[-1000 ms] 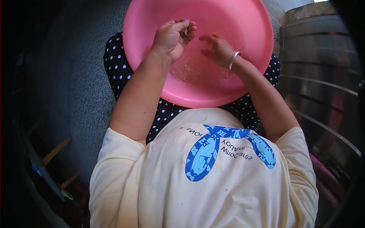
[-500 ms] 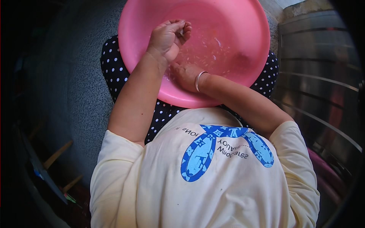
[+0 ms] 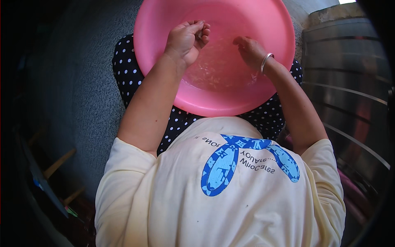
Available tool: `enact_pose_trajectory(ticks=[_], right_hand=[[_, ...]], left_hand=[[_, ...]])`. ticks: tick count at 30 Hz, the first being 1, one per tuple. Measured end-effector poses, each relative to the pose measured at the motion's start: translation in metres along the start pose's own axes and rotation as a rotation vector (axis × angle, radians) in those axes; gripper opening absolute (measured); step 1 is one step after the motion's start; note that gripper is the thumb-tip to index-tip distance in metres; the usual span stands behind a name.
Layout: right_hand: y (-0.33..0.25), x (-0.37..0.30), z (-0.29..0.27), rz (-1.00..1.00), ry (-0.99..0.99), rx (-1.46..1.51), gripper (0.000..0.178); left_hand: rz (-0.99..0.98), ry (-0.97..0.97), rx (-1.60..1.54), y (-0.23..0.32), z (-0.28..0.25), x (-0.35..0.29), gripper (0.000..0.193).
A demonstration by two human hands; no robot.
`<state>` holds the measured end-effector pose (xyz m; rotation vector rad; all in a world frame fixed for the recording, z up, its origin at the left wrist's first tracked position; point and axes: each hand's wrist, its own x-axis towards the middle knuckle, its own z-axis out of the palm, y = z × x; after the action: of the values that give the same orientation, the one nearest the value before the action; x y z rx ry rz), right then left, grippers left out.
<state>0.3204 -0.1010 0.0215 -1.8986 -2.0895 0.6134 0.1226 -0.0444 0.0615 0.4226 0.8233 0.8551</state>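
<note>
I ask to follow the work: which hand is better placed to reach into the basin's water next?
Probably the right hand: it seems looser, over the water in the pink basin, while the left hand is curled.

On my feed, grey speckled floor (image 3: 98,82) spreads out, with tan wooden bars (image 3: 59,164) toward its dim lower-left corner. Along its right edge I see a dark, shiny panel with pale strips (image 3: 345,61), beneath a brownish stone ledge (image 3: 335,14).

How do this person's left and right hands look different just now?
The left hand is curled, part of its palm showing; the right hand shows its back. The left hand's wrist is bare; the right hand's wears a silvery bangle. Both hands appear over the pink basin.
</note>
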Motion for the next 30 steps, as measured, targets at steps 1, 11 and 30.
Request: enact_pose_trajectory(ticks=[1,11,30], right_hand=[[0.004,0.000,0.003,0.120,-0.080,-0.022,0.023],[-0.051,-0.020,0.036,0.154,-0.307,0.028,0.032],[-0.049,-0.008,0.015,0.054,-0.093,0.429,0.014]], left_hand=[[-0.003,-0.009,0.000,0.000,0.000,0.000,0.004],[-0.021,-0.009,0.015,0.000,0.002,0.000,0.004],[-0.019,-0.043,0.000,-0.003,0.000,0.005,0.004]])
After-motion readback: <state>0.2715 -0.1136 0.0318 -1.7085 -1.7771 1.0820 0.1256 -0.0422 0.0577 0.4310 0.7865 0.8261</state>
